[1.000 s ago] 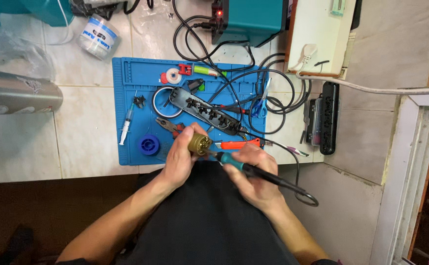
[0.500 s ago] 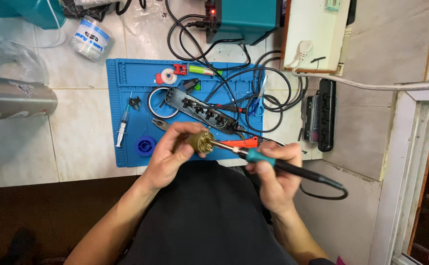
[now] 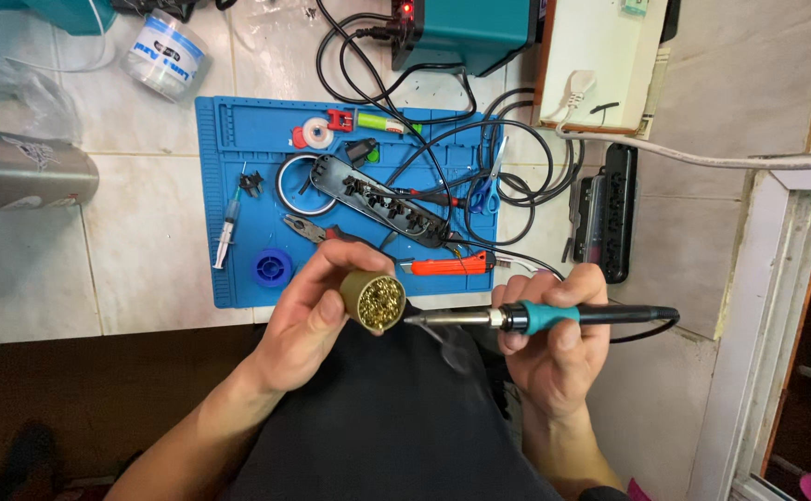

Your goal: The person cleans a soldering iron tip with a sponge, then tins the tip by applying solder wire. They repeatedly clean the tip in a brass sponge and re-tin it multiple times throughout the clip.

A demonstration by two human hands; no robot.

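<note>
My left hand [image 3: 315,311] holds a small round tin of brass wool tip cleaner [image 3: 374,300], its open end turned to the right. In my right hand [image 3: 551,343] is a soldering iron [image 3: 526,317] with a teal grip, held level, pointing left. Its metal tip sits at the edge of the brass wool. Both hands hover over my dark lap, just in front of the blue work mat [image 3: 266,176].
On the mat lie a black power strip [image 3: 382,199], pliers [image 3: 317,232], a red utility knife [image 3: 447,267], a syringe [image 3: 227,227], a blue spool [image 3: 273,268] and tangled black cables [image 3: 508,176]. A teal station [image 3: 466,28] stands behind, a silver cylinder [image 3: 20,172] at left.
My left hand has turned the brass wool tin toward the iron. My right hand moved out to the right, and the iron now lies level with its tip at the wool.
</note>
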